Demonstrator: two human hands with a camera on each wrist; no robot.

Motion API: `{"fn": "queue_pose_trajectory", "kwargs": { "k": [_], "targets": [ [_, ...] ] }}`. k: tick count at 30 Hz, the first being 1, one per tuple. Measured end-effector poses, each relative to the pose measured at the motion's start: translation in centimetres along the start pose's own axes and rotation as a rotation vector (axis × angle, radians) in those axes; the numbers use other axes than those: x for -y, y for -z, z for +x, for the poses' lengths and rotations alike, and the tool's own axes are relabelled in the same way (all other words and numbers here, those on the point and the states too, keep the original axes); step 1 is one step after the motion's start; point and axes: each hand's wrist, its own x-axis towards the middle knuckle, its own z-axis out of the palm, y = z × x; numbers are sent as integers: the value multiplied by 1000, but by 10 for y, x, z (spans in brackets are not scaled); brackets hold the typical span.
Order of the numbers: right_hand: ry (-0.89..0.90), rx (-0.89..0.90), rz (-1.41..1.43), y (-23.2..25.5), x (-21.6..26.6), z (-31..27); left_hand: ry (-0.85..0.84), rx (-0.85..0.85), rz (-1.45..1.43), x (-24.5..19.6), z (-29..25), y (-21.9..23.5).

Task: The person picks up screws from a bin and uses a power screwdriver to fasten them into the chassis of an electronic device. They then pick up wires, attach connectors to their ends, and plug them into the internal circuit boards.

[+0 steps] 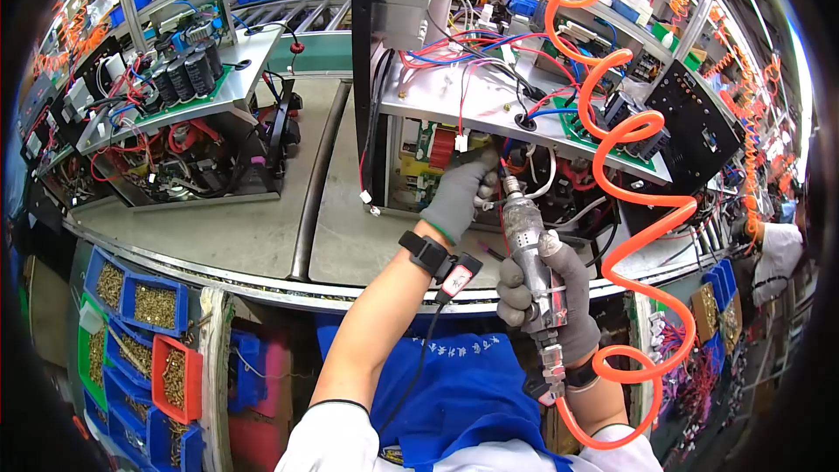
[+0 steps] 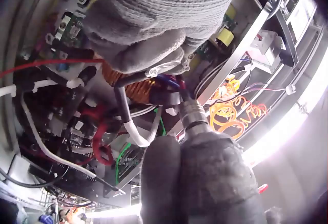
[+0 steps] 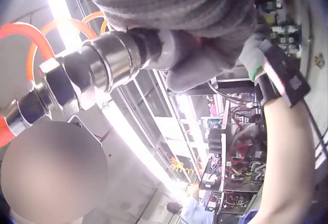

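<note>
My gloved left hand reaches into the open side of a metal equipment chassis. In the left wrist view its curled fingertips pinch a metal cable lug, whose lead has a black sleeve and a white bend. Gripped in my gloved right hand is a pneumatic screwdriver, pointing forward into the chassis. The driver's nose and thin bit come right up to the lug, beside a copper-wound coil. In the right wrist view the driver's air coupling shows below the glove.
An orange coiled air hose loops from above down to the driver. A second chassis stands at left on the roller-edged bench. Blue, green and red bins of screws hang at lower left. Loose wires dangle around the chassis.
</note>
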Motion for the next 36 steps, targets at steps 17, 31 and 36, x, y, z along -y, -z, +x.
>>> {"fn": "queue_pose_trajectory", "kwargs": {
  "k": [17, 31, 36],
  "targets": [
    [52, -105, -37, -15, -23, 17, -723, -217, 694, 27, 28, -6],
    [60, -156, -68, -26, -24, 23, -813, -207, 1197, 42, 55, 23],
    [15, -73, -30, -20, -23, 6, -669, -43, 607, 25, 5, 11]
  ]
}}
